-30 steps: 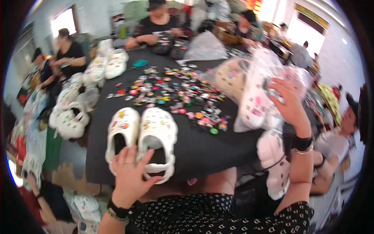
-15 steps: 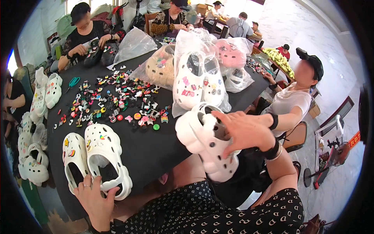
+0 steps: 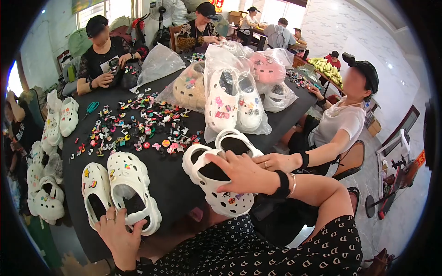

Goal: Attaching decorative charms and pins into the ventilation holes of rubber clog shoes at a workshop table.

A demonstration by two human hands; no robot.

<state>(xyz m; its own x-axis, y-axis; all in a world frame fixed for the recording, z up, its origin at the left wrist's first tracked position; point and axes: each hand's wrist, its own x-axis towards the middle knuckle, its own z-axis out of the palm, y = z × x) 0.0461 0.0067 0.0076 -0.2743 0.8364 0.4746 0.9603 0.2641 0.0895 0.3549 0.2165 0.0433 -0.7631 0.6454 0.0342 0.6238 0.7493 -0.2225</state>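
My left hand (image 3: pixel 120 237) grips the heel ends of a pair of white clogs (image 3: pixel 128 168) on the black-covered table, its fingers over the rims and thumb on the right clog. The clogs carry small colourful charms, and clear plastic shows inside the right one. My right hand (image 3: pixel 244 172) is closed round the openings of a second pair of white clogs (image 3: pixel 215 197), tilted at the table's near edge with toes toward me. Charms show on their toes. A person's hand (image 3: pixel 280 162) at the right reaches close behind my right hand; whether it touches the clogs is hidden.
Loose colourful charms (image 3: pixel 138 122) cover the table's middle. Bagged white clogs (image 3: pixel 222 101), a tan bagged clog (image 3: pixel 191 85) and a pink one (image 3: pixel 264 66) stand beyond. Teal scissors (image 3: pixel 92 108) lie far left. More white clogs (image 3: pixel 48 198) line the left edge. Several people sit around.
The second pair of clogs has swung left and turned, its charmed toes now facing me. My right hand moved left and down with it. The left hand stays on its pair.
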